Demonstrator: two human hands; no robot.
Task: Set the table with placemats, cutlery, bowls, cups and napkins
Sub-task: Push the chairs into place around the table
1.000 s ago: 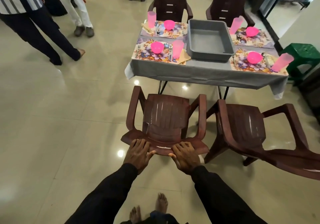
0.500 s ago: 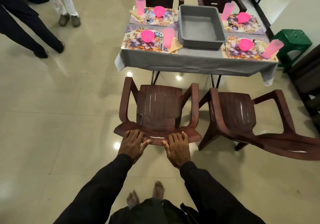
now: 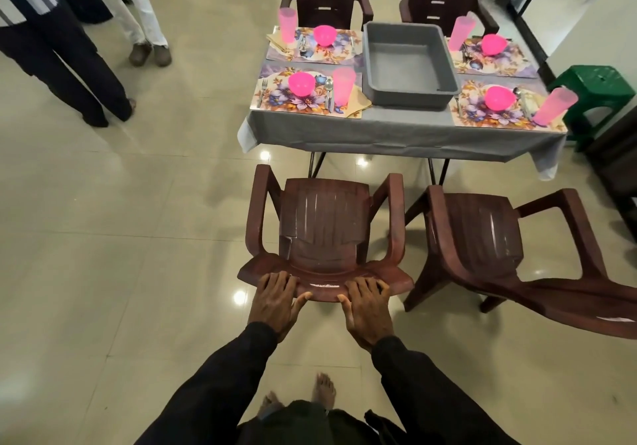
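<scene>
Finding: across the last second nothing on the surface [image 3: 379, 132] has shifted. My left hand [image 3: 275, 301] and right hand [image 3: 367, 310] keep the same grasp on the top rail of the brown chair [image 3: 324, 224], fingers draped over it and thumbs hooked on its near edge. The chair stands at centre frame, just short of the cloth's hem. Judgement: the setting looks complete in the upper right of the frame, with placemats [image 3: 275, 101], bowls [image 3: 301, 83], cups [image 3: 343, 85], cutlery [image 3: 329, 88] and napkins [image 3: 360, 100] laid out (napkins are plain only at the left pair), so seating appears to be what remains. Materials: the chair is moulded plastic, ribbed, glossy and scuffed. The placemats are flat and floral. The bowls are bright pink plastic, the cups paler, tall and tapered. The grey tub [image 3: 408, 65] is rigid, rectangular and unfilled. The floor [image 3: 120, 238] is polished tile that mirrors the lamps.
</scene>
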